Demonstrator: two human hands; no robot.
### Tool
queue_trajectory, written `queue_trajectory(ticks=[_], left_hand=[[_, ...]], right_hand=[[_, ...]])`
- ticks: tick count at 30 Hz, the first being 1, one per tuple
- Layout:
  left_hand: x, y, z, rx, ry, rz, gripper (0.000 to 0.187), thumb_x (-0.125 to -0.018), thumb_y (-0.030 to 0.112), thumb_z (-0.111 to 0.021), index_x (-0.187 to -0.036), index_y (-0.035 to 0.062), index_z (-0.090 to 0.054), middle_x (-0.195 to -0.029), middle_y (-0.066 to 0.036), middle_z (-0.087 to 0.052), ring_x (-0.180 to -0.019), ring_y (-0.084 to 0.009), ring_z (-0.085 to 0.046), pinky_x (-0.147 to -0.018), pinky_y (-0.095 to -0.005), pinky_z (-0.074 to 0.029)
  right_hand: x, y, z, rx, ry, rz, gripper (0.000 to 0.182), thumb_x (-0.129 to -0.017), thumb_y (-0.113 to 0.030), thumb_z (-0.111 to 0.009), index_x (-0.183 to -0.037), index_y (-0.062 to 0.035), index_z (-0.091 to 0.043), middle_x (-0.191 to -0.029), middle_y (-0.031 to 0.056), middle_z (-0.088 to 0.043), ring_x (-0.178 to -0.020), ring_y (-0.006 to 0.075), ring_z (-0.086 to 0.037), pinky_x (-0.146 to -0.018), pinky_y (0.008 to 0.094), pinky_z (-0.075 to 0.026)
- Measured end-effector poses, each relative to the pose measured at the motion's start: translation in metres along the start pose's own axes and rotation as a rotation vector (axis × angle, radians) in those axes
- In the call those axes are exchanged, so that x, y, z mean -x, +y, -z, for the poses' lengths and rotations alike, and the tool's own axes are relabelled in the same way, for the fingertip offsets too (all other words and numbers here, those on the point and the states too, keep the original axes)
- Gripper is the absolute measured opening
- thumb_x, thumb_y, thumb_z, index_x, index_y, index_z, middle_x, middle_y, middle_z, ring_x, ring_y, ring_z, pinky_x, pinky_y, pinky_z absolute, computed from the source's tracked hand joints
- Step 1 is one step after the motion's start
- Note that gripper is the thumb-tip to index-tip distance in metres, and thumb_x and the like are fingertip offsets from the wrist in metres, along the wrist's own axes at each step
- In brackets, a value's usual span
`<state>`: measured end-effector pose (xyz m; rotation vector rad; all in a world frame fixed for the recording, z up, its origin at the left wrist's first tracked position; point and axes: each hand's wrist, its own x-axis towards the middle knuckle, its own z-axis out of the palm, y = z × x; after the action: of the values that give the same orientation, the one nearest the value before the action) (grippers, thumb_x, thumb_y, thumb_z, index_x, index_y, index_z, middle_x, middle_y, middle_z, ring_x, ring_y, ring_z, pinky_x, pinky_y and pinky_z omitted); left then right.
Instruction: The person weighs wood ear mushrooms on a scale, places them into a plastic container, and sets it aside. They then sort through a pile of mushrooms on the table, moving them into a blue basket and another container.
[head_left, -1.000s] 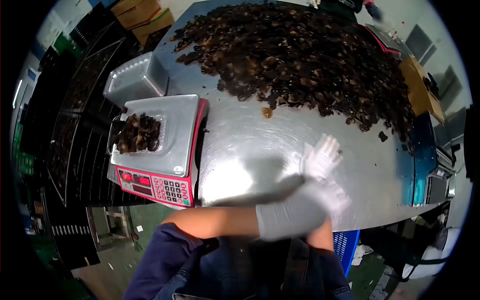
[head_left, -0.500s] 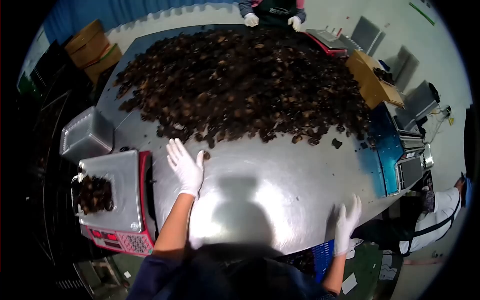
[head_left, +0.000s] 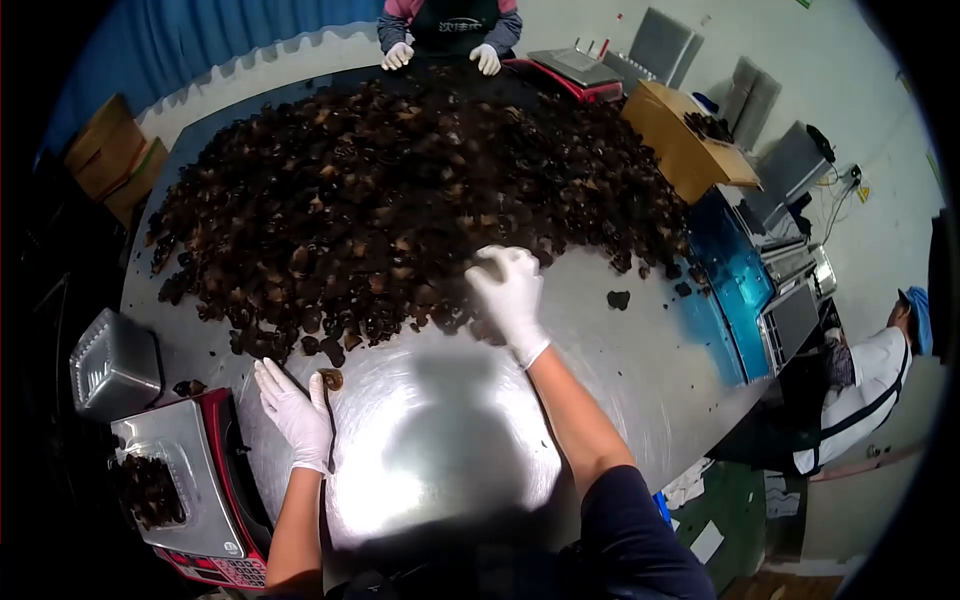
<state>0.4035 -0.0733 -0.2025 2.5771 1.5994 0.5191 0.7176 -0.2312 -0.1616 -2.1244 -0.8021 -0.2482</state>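
Observation:
A broad heap of dark, crinkled wood ear mushrooms covers the far part of the metal table. My left hand, in a white glove, rests on the table below the heap's near left edge. It is open, its fingers stretched, with a small brown mushroom piece beside the thumb. My right hand, gloved too, is at the heap's near edge with fingers curled inward. Pieces beside it are blurred, and what lies under the fingers is hidden.
At the left, a red scale carries a clear tray with mushrooms. Behind it are stacked clear containers. A blue bin stands at the right edge. Gloved hands of a person rest across the table; another person is at the right.
My right hand has swung from the table's near right side up to the heap and its fingers have curled. My left hand stays flat near the small piece. The view has shifted.

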Motion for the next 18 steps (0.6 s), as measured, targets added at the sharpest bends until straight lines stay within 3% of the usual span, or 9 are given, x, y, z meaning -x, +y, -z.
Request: queue_trajectory(ticks=[2,4,8,10,12,13,14,17,18], left_hand=[[0.000,-0.001,0.002,0.017,-0.006,-0.019,0.086,-0.097,0.046,-0.053,-0.154,-0.0043,-0.012,-0.159,-0.024,-0.018,-0.148,-0.0368,-0.019,-0.118,-0.0474,-0.019],[0.000,-0.001,-0.001,-0.003,-0.001,-0.010,0.085,-0.097,0.045,-0.053,-0.153,-0.0048,-0.013,-0.159,-0.026,-0.019,-0.148,-0.0374,-0.020,-0.118,-0.0475,-0.019],[0.001,0.003,0.008,0.051,-0.024,-0.007,0.085,-0.096,0.043,-0.055,-0.152,-0.0066,-0.015,-0.158,-0.027,-0.020,-0.148,-0.0379,-0.019,-0.118,-0.0482,-0.018],[0.000,0.002,0.006,0.047,-0.024,0.000,0.087,-0.096,0.044,-0.056,-0.153,-0.0060,-0.013,-0.159,-0.026,-0.019,-0.148,-0.0377,-0.018,-0.118,-0.0480,-0.017],[0.000,0.003,0.006,0.046,-0.048,0.017,0.088,-0.096,0.045,-0.055,-0.154,-0.0051,-0.012,-0.160,-0.025,-0.016,-0.149,-0.0366,-0.016,-0.119,-0.0477,-0.015],[0.000,0.006,0.010,0.052,-0.072,0.030,0.088,-0.096,0.044,-0.055,-0.154,-0.0051,-0.012,-0.160,-0.025,-0.015,-0.149,-0.0368,-0.015,-0.119,-0.0479,-0.015],[-0.001,0.008,0.013,0.058,-0.094,0.047,0.088,-0.095,0.044,-0.055,-0.153,-0.0051,-0.012,-0.160,-0.025,-0.015,-0.149,-0.0370,-0.015,-0.119,-0.0480,-0.014],[0.001,0.007,0.014,0.044,-0.097,0.034,0.087,-0.095,0.043,-0.056,-0.153,-0.0053,-0.012,-0.160,-0.025,-0.015,-0.149,-0.0378,-0.015,-0.119,-0.0487,-0.014],[0.001,0.007,0.014,0.040,-0.091,0.049,0.087,-0.095,0.043,-0.056,-0.153,-0.0053,-0.012,-0.160,-0.025,-0.015,-0.149,-0.0378,-0.015,-0.119,-0.0487,-0.014]], right_hand=[[0.032,-0.034,0.004,-0.054,-0.158,0.066,0.041,-0.079,-0.034,-0.075,-0.115,-0.0158,-0.067,-0.120,0.0149,-0.058,-0.115,0.0333,-0.050,-0.096,0.0444,-0.042],[0.061,-0.052,0.010,-0.083,-0.290,0.133,0.056,-0.082,-0.037,-0.073,-0.132,-0.0167,-0.058,-0.140,0.0191,-0.048,-0.134,0.0351,-0.036,-0.111,0.0515,-0.024],[0.057,-0.062,0.072,-0.210,-0.282,0.322,0.037,-0.085,-0.023,-0.069,-0.119,-0.0094,-0.067,-0.123,0.0194,-0.061,-0.109,0.0339,-0.060,-0.096,0.0414,-0.047],[0.035,-0.041,0.113,-0.275,-0.184,0.107,0.028,-0.084,-0.014,-0.066,-0.109,-0.0035,-0.069,-0.112,0.0193,-0.066,-0.095,0.0316,-0.065,-0.086,0.0375,-0.052],[0.013,0.024,0.138,0.009,0.202,-0.002,0.029,-0.084,-0.012,-0.065,-0.110,0.0013,-0.068,-0.115,0.0174,-0.066,-0.107,0.0301,-0.061,-0.097,0.0392,-0.047],[0.002,0.087,0.146,-0.122,0.395,-0.149,0.032,-0.086,-0.015,-0.065,-0.115,-0.0002,-0.067,-0.120,0.0164,-0.065,-0.115,0.0307,-0.058,-0.102,0.0383,-0.043],[-0.008,0.140,0.168,0.213,0.490,-0.162,0.032,-0.090,-0.017,-0.062,-0.119,-0.0014,-0.066,-0.123,0.0165,-0.063,-0.116,0.0295,-0.057,-0.104,0.0361,-0.042],[-0.020,0.280,0.229,0.502,0.432,-0.422,0.044,-0.090,-0.025,-0.064,-0.128,-0.0025,-0.062,-0.120,0.0183,-0.065,-0.112,0.0319,-0.060,-0.099,0.0375,-0.045],[-0.022,0.325,0.240,0.407,0.423,-0.488,0.047,-0.091,-0.025,-0.065,-0.131,-0.0019,-0.060,-0.123,0.0183,-0.064,-0.110,0.0296,-0.062,-0.097,0.0362,-0.046]])
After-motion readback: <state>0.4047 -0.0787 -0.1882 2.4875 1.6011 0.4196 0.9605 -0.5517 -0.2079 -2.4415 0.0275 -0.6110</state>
